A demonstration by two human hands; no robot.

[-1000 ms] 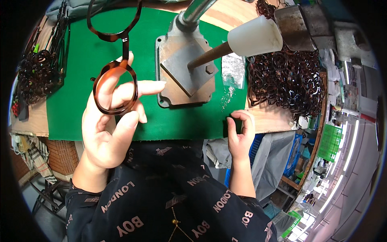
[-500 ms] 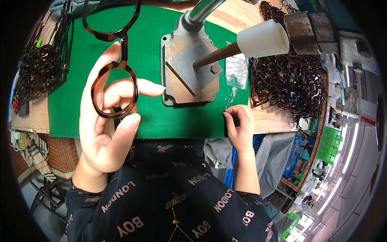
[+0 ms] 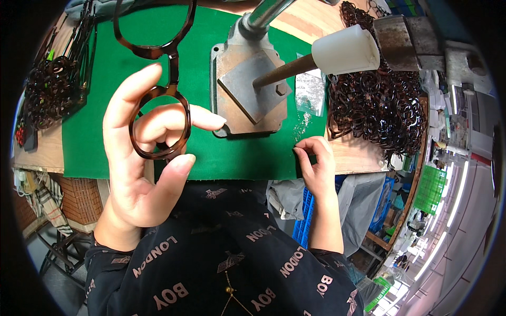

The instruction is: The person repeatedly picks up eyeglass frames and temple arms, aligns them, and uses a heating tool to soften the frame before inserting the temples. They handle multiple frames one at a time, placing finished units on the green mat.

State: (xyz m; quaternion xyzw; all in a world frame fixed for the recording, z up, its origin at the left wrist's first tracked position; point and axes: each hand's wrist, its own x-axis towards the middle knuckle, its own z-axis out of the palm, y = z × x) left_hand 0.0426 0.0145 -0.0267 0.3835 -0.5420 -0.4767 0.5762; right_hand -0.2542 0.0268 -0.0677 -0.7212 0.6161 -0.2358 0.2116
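Left hand (image 3: 132, 171), raised, palm facing the wearer, fingers partly curled, grasps the lower rim of a glossy mottled-brown eyeglass frame (image 3: 174, 71), on end above the green mat (image 3: 253, 158). Right hand (image 3: 319, 166) at mat's near right corner, fingers curled toward thumb; any contents unclear. Beyond: metal stand (image 3: 247, 87).

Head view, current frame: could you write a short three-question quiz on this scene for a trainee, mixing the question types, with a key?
1. Which hand has its grip on the tortoiseshell glasses frame?
2. True or false: the clear packet lies to the right of the metal base in the picture.
3. Fill in the blank: the rod meets a cylinder coloured ____.

Key:
1. The left hand.
2. True.
3. White.
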